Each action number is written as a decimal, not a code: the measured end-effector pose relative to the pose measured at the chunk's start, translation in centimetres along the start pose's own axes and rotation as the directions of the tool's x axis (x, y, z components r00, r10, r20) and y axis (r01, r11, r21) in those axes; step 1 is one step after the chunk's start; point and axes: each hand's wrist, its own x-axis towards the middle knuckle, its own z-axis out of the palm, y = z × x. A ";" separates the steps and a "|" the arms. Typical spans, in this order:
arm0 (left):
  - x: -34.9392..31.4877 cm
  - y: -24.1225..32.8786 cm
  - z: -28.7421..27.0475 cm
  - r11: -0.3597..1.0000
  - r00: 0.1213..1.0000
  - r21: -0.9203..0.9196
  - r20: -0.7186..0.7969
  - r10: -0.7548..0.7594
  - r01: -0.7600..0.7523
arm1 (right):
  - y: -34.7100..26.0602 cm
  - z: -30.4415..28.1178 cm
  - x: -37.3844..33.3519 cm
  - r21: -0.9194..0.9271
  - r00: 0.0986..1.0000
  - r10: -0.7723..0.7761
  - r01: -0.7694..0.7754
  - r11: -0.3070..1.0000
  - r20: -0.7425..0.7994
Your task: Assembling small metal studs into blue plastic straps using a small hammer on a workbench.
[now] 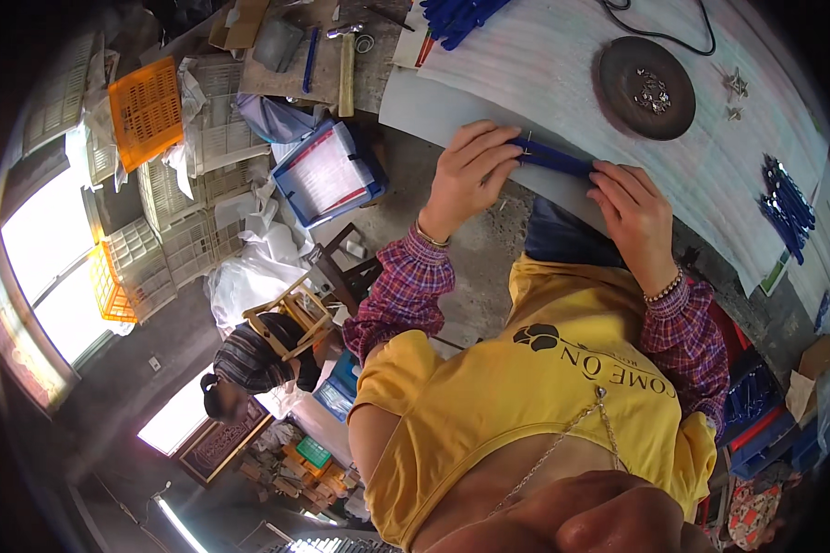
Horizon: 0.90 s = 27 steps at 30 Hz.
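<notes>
A narrow dark blue strap [560,160] is stretched between my two hands, over the near edge of a table [526,88] covered in white sheeting. My left hand [472,173] pinches its left end, where a small thin metal piece shows beside the fingertips. The right end lies between the thumb and fingers of my right hand [634,219]. Beyond my right hand, a round brown dish [616,103] holds small shiny metal parts [653,94]. One bunch of blue straps [461,18] lies at the far side, and another bunch [788,214] lies to the right.
Loose metal pieces [736,85] and a black cord [659,26] lie near the dish. A hammer [346,74] rests on the board at left, above a blue crate [371,189] of white sheets. Another person [258,355] is behind at left, near stacked crates [148,111].
</notes>
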 end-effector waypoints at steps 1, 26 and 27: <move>0.0 -0.3 0.0 1.000 0.999 -0.006 0.019 0.026 -0.026 | 0.0 0.0 0.0 -0.031 1.000 -0.023 0.023 0.999 0.001; -0.1 0.6 2.2 0.996 0.997 -0.042 -0.018 0.077 -0.078 | 1.5 -1.7 -0.2 -0.052 0.989 -0.111 0.117 0.992 0.095; 0.0 0.7 2.4 0.995 0.996 -0.048 -0.020 0.082 -0.083 | 1.6 -1.9 -0.3 -0.060 0.990 -0.108 0.114 0.992 0.093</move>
